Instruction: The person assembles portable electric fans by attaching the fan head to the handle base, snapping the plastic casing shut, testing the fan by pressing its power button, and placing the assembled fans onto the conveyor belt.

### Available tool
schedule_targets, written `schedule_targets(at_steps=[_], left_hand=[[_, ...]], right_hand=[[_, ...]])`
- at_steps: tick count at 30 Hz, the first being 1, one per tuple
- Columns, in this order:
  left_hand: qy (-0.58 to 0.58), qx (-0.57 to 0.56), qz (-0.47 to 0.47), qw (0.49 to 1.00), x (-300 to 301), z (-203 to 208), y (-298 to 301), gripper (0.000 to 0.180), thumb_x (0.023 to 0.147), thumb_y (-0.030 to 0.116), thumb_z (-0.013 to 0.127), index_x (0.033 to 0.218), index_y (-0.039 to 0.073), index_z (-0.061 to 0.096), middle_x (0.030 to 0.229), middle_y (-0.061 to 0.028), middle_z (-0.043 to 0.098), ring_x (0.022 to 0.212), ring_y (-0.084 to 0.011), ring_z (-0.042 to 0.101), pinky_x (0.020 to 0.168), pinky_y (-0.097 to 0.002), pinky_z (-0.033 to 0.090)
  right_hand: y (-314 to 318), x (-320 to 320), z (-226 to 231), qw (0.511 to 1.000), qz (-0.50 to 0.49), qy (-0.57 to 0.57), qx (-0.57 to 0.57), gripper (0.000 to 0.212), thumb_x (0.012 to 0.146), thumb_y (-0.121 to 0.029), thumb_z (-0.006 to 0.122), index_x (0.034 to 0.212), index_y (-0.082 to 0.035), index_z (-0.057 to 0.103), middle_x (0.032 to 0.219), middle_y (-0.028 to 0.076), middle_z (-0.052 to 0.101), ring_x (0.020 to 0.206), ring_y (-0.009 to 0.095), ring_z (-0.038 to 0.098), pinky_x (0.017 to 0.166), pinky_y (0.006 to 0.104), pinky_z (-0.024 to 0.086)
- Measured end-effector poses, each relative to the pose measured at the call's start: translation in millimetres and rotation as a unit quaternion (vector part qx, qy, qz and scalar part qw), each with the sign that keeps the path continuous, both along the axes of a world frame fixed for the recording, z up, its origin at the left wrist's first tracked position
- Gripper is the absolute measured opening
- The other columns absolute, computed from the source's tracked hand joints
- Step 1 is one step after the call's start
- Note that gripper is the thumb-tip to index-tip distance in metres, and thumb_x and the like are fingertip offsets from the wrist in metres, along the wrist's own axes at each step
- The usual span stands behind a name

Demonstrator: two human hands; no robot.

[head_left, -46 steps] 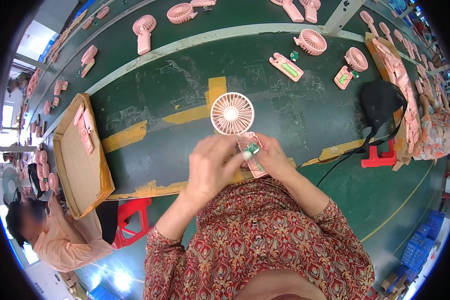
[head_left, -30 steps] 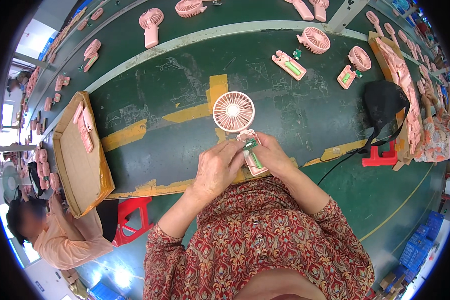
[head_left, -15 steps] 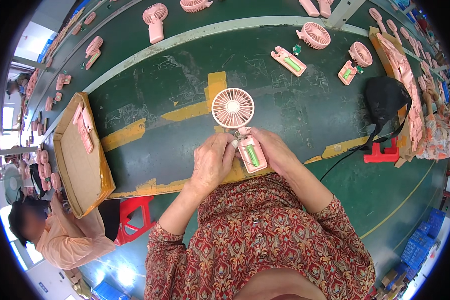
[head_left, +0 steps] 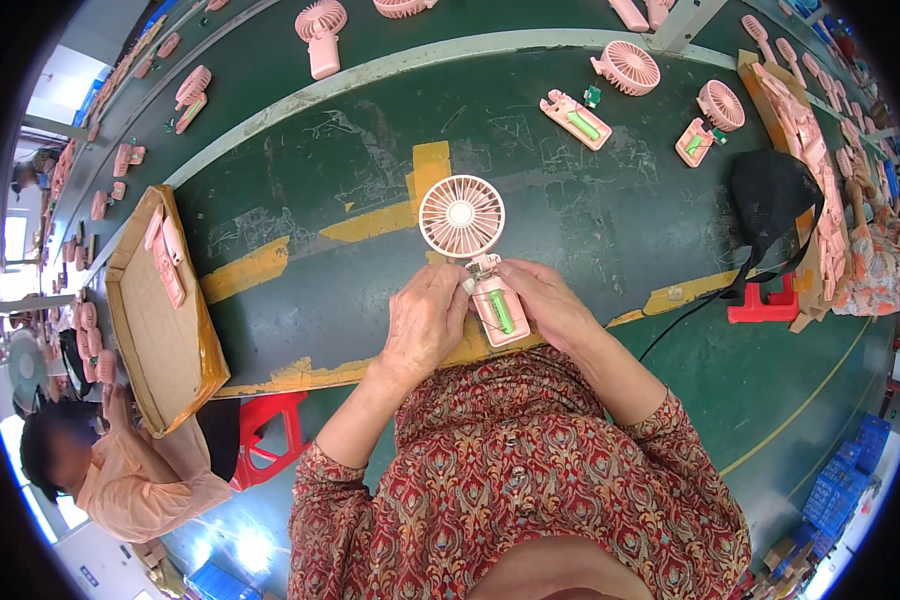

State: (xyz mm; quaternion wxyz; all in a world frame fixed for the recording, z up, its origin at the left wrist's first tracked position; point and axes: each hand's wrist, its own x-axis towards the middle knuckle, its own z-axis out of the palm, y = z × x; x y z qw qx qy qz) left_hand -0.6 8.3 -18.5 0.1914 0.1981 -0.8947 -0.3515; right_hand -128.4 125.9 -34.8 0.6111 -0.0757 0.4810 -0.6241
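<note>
A pink handheld fan [head_left: 462,216] lies near the bench's front edge, its round grille pointing away from me. Its handle [head_left: 511,326] is uncovered, showing a green battery [head_left: 501,311], thin wires and a small circuit board near the neck. My left hand [head_left: 423,312] is closed at the handle's left side, fingertips pinching by the board. On the opposite side, my right hand [head_left: 547,303] grips the handle and neck. What the left fingertips pinch, beyond the fan's edge, is hidden.
Two opened fans, one with a round head [head_left: 630,68], lie at the back right. A cardboard tray [head_left: 160,350] with pink handle covers [head_left: 167,262] stands left. A black cloth bag [head_left: 770,205] sits right, beside a box of pink parts [head_left: 810,165]. A co-worker [head_left: 135,470] sits at left.
The fan and both my hands have shifted very slightly left. On the belt beyond the rail, the pink fans have moved to the right.
</note>
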Motion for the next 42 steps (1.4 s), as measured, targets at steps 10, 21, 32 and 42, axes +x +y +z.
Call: schedule_targets(at_steps=[10, 21, 32, 42], left_hand=[[-0.004, -0.056, -0.017, 0.998, 2, 1, 2, 0.01, 0.079, 0.0, 0.06, 0.087, 0.001, 0.055, 0.08, -0.0151, 0.059, 0.073, -0.0347, 0.058, 0.062, -0.0412, 0.047], [0.033, -0.093, -0.062, 0.993, 4, -2, 2, 0.038, 0.072, -0.003, 0.059, 0.109, 0.002, 0.059, 0.09, -0.0122, 0.06, 0.078, -0.031, 0.063, 0.067, -0.039, 0.054], [-0.059, -0.156, -0.121, 0.979, -1, 10, 5, 0.037, 0.071, 0.005, 0.059, 0.107, -0.005, 0.056, 0.1, -0.014, 0.054, 0.087, -0.0296, 0.059, 0.069, -0.0376, 0.053], [-0.069, -0.119, -0.137, 0.981, -8, 19, 0, 0.036, 0.071, -0.001, 0.058, 0.107, -0.001, 0.059, 0.097, -0.0153, 0.059, 0.086, -0.0328, 0.061, 0.069, -0.0404, 0.053]], right_hand=[[0, 3, -5, 0.999, 0.0, 0.044, 0.01, 0.034, 0.098, -0.024, 0.042, 0.115, 0.003, 0.054, 0.095, 0.005, 0.061, 0.081, 0.008, 0.059, 0.069, 0.0227, 0.05], [2, 0, 3, 1.0, 0.01, 0.019, -0.004, 0.032, 0.098, -0.021, 0.043, 0.117, 0.002, 0.053, 0.101, 0.005, 0.062, 0.086, 0.008, 0.059, 0.074, 0.0227, 0.05], [5, -1, -4, 0.992, 0.067, 0.091, -0.053, 0.028, 0.092, -0.007, 0.051, 0.118, 0.002, 0.051, 0.097, 0.001, 0.06, 0.085, 0.005, 0.056, 0.072, 0.0215, 0.048], [4, 0, -2, 0.993, 0.065, 0.072, -0.063, 0.028, 0.095, -0.014, 0.049, 0.118, 0.001, 0.051, 0.098, 0.003, 0.061, 0.087, 0.007, 0.057, 0.073, 0.0219, 0.048]])
